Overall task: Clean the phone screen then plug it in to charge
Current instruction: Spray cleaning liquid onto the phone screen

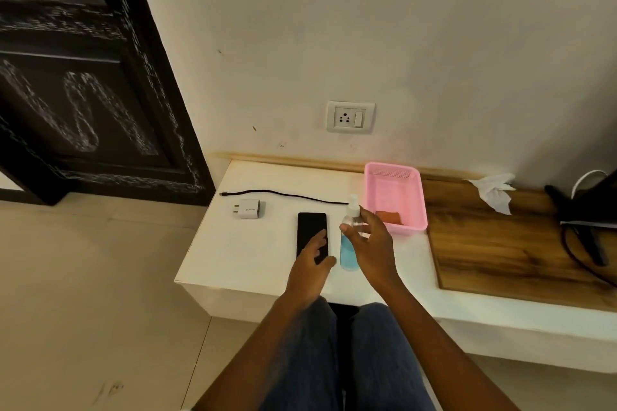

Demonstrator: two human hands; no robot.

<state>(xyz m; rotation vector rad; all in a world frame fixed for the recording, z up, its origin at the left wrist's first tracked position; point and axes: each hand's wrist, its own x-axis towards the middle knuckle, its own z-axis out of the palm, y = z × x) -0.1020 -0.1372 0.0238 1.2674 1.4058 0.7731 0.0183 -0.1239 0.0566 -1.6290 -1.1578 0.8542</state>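
Note:
A black phone [311, 227] lies screen up on the white table [240, 250]. My left hand [312, 264] rests on its near end, fingers flat on the glass and thumb by the near right corner. Right beside the phone stands a clear spray bottle [348, 253] with blue liquid. My right hand [369, 240] wraps its upper part, thumb in front and fingers behind. A white charger adapter [248, 208] and a black cable [283, 193] lie farther back on the left. A wall socket [350, 117] sits above the table.
A pink basket [417, 203] with an orange cloth [389, 217] inside stands right of the bottle. Farther right are a wooden board [500, 243], a crumpled white tissue [494, 192] and a black bag [587, 207] with cords. A dark door [83, 77] is on the left.

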